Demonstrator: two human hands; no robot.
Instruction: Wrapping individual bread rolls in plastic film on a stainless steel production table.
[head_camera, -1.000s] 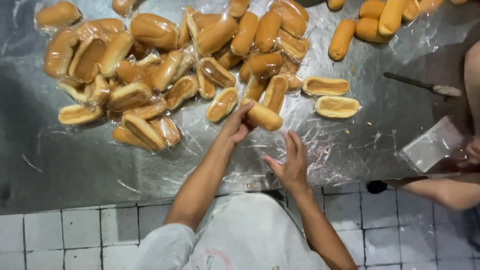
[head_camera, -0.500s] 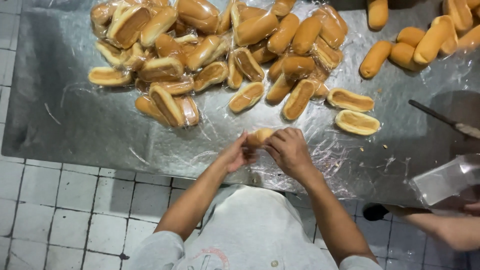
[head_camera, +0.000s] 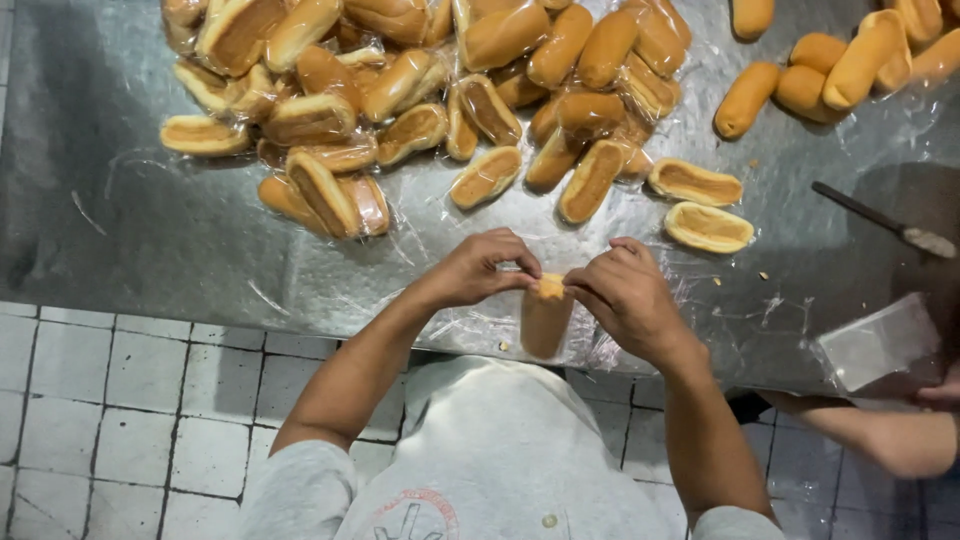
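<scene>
My left hand (head_camera: 482, 265) and my right hand (head_camera: 625, 295) meet over the near edge of the steel table (head_camera: 120, 220). Between them they hold one bread roll (head_camera: 545, 318) upright, inside a clear plastic bag, with the fingertips of both hands pinching the bag at the roll's top end. A big heap of filled, wrapped rolls (head_camera: 400, 90) lies on the table beyond my hands. Two split rolls (head_camera: 700, 205) lie open just right of the heap.
Several plain rolls (head_camera: 840, 70) lie at the far right. A knife (head_camera: 880, 220) rests on the table at right. Another person's arm (head_camera: 880, 430) and a clear plastic bag (head_camera: 880, 340) sit at the lower right. White tiled floor (head_camera: 100, 400) lies below the table edge.
My left hand picked a roll from beside the heap and drew it toward me. Both hands now hold it upright in a bag at the table's near edge.
</scene>
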